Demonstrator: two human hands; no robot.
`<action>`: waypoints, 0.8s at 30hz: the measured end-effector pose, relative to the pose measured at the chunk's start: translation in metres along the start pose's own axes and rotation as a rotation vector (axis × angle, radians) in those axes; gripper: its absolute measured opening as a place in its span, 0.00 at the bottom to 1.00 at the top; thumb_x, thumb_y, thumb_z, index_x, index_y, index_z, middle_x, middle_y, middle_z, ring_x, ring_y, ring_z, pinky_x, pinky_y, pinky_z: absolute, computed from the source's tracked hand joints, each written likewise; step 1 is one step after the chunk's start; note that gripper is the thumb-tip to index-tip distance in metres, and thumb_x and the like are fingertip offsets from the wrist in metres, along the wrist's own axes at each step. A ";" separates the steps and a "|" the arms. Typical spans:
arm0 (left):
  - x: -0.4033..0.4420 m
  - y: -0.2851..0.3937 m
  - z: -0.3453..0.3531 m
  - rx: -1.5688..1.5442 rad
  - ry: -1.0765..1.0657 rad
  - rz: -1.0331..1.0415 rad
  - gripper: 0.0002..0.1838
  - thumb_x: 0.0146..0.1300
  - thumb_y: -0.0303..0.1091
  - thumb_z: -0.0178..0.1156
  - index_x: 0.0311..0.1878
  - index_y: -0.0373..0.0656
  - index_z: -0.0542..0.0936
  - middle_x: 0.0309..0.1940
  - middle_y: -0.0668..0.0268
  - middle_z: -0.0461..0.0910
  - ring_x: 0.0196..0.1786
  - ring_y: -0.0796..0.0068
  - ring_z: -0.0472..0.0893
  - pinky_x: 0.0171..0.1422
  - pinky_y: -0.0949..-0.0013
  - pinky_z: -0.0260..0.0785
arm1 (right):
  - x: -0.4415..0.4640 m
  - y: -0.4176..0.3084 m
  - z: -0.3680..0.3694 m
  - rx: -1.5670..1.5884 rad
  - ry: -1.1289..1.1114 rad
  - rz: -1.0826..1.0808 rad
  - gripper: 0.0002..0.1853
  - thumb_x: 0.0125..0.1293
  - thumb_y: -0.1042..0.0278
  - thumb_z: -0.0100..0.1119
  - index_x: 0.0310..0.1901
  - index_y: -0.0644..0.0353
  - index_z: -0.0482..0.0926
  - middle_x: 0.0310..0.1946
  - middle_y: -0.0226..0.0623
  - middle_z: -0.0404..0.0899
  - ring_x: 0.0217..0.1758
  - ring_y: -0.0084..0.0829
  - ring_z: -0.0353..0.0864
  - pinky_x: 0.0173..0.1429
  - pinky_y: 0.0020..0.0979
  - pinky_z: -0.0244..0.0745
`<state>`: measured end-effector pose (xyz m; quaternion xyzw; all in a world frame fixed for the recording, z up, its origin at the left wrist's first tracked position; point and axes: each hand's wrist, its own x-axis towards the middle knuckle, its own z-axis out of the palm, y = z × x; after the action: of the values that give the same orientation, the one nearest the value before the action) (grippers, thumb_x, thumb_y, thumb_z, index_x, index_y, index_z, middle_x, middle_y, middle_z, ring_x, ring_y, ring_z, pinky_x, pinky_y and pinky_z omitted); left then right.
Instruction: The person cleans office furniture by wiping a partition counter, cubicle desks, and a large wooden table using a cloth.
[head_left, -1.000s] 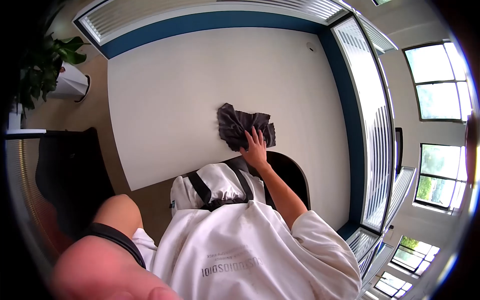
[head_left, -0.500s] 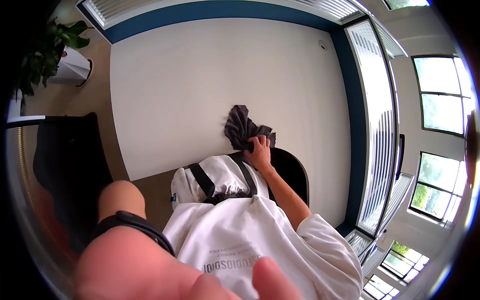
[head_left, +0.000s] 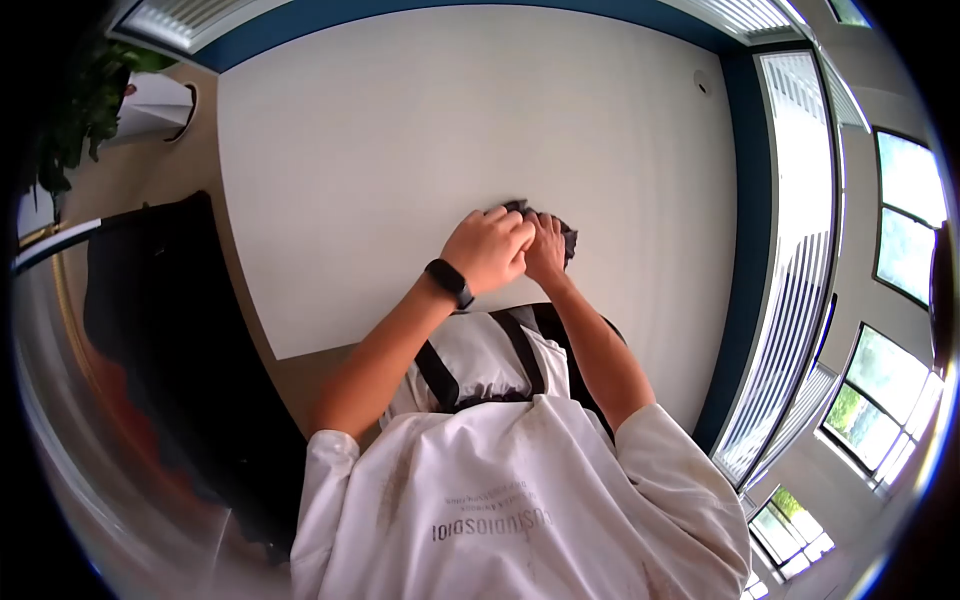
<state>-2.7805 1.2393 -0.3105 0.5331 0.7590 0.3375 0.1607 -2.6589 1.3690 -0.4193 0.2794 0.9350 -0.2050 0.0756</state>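
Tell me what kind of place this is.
Probably an office: there's a broad white desk bordered by blue panels, with large paned windows to the right and a potted plant at the left edge.

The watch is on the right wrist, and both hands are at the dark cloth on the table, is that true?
No, the watch is on the left wrist, as the head view shows. The left hand and right hand are both at the dark cloth on the table.
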 end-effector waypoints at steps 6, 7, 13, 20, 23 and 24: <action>0.039 -0.075 0.081 0.250 -0.150 -0.322 0.15 0.47 0.29 0.65 0.39 0.43 0.72 0.39 0.62 0.75 0.46 0.60 0.75 0.45 0.58 0.70 | 0.064 -0.019 -0.021 0.069 -0.002 0.007 0.15 0.47 0.65 0.64 0.36 0.53 0.72 0.39 0.38 0.72 0.50 0.43 0.69 0.47 0.42 0.66; 0.048 -0.082 0.084 0.253 -0.150 -0.324 0.16 0.47 0.29 0.65 0.40 0.44 0.72 0.40 0.62 0.75 0.47 0.59 0.75 0.46 0.57 0.70 | 0.076 -0.021 -0.022 0.075 0.025 0.014 0.14 0.47 0.66 0.64 0.36 0.53 0.72 0.39 0.37 0.72 0.49 0.43 0.69 0.47 0.41 0.66; 0.162 -0.136 0.064 0.398 -0.070 -0.305 0.15 0.52 0.29 0.60 0.44 0.44 0.72 0.44 0.60 0.75 0.51 0.56 0.74 0.49 0.54 0.70 | 0.202 -0.007 -0.043 0.075 0.142 0.010 0.11 0.52 0.62 0.59 0.38 0.52 0.76 0.38 0.40 0.76 0.48 0.45 0.74 0.46 0.43 0.69; 0.274 -0.207 0.040 0.534 0.122 -0.362 0.14 0.60 0.36 0.54 0.47 0.43 0.70 0.49 0.56 0.74 0.55 0.54 0.72 0.56 0.52 0.66 | 0.349 -0.019 -0.087 0.077 0.223 0.042 0.18 0.60 0.52 0.55 0.43 0.59 0.76 0.45 0.47 0.77 0.54 0.48 0.73 0.53 0.49 0.71; 0.270 -0.213 0.042 0.535 0.173 -0.353 0.12 0.63 0.38 0.50 0.45 0.42 0.68 0.47 0.54 0.73 0.55 0.53 0.71 0.56 0.50 0.64 | 0.339 -0.021 -0.082 0.092 0.307 0.000 0.13 0.62 0.58 0.52 0.39 0.59 0.77 0.44 0.47 0.76 0.53 0.48 0.73 0.51 0.48 0.71; 0.268 -0.211 0.041 0.557 0.231 -0.280 0.12 0.63 0.38 0.50 0.45 0.42 0.68 0.46 0.54 0.73 0.52 0.52 0.72 0.54 0.50 0.64 | 0.334 -0.021 -0.081 0.085 0.400 -0.038 0.12 0.62 0.59 0.51 0.36 0.59 0.77 0.44 0.46 0.76 0.52 0.48 0.73 0.50 0.48 0.70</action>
<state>-3.0053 1.4557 -0.4526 0.4051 0.9013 0.1497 -0.0333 -2.9503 1.5516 -0.4243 0.2997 0.9270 -0.1859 -0.1273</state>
